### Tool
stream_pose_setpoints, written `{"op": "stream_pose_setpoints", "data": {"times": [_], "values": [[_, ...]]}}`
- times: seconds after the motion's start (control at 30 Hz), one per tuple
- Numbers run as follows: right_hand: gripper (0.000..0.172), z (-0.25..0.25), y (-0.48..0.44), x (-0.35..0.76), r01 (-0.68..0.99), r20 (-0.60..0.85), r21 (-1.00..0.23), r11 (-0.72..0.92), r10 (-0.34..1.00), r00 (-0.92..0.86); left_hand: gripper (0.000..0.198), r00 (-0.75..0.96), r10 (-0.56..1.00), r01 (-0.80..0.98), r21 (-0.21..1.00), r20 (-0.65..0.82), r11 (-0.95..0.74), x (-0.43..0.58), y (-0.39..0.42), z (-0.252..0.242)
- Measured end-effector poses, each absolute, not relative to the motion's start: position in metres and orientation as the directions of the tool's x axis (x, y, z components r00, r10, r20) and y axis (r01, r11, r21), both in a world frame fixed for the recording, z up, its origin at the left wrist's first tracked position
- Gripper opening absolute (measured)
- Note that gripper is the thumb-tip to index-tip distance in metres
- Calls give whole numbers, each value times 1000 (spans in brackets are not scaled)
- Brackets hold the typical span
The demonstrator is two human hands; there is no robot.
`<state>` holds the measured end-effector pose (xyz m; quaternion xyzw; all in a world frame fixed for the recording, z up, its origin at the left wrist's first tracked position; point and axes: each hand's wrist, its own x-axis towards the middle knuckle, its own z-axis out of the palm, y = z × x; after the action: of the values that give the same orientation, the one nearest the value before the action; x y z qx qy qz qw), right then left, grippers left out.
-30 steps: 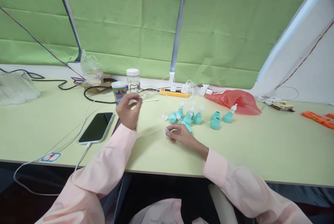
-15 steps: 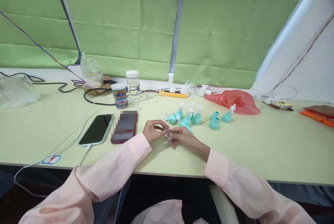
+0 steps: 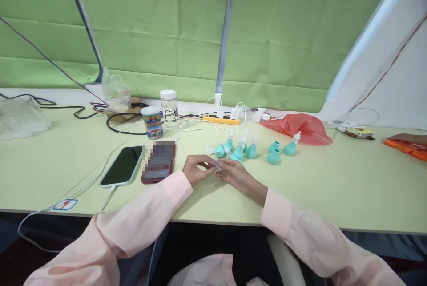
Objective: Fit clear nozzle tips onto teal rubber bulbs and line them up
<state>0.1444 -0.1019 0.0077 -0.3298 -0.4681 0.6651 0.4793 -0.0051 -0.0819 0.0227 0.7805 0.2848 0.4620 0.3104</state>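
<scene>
My left hand [image 3: 199,169] and my right hand [image 3: 237,176] meet just above the table. Both pinch a small clear plastic nozzle piece [image 3: 218,166] between thumb and fingertips; the fingers cover most of it. Right behind them stands a cluster of teal squeeze bulbs [image 3: 251,151], several topped with clear nozzles. One teal bulb lies tilted, partly hidden by my right hand. To the right are two bulbs with open necks, one being the nearer bulb [image 3: 274,157]. Beside them a bulb with a white-tipped nozzle [image 3: 290,147] stands upright. Small white pieces [image 3: 209,151] lie left of the cluster.
Left of my hands lie a phone [image 3: 122,167] on a white cable and a dark red phone [image 3: 159,161]. Behind them stand a printed tub [image 3: 152,124] and a clear jar [image 3: 169,110]. A yellow power strip [image 3: 220,119] and red plastic bag [image 3: 300,129] lie at the back.
My fingers have shifted slightly around the clear nozzle piece, the right hand tilting a little upward. The bulbs on the table stay where they were.
</scene>
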Motion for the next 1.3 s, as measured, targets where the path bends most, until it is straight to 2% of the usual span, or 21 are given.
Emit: {"op": "stream_pose_setpoints", "data": {"times": [0.23, 0.47, 0.6, 0.93, 1.3], "values": [[24, 8, -101, 140, -368, -6, -921, -129, 948, -317, 12, 315, 752, 132, 758, 579, -638, -10, -81, 24], [28, 7, -100, 140, -359, -28, -921, -151, 946, -324, 17, 332, 836, 63, 874, 436, -481, -11, -73, 22], [26, 7, -100, 140, -368, -5, -920, -135, 942, -335, 18, 315, 844, -14, 892, 434, -453, -11, -70, 21], [24, 10, -101, 139, -391, -7, -908, -147, 941, -338, 23, 364, 831, 28, 887, 420, -460, -12, -67, 17], [26, 7, -100, 139, -371, 5, -920, -123, 946, -324, 23, 379, 867, 26, 933, 323, -359, -11, -65, 17]]}}
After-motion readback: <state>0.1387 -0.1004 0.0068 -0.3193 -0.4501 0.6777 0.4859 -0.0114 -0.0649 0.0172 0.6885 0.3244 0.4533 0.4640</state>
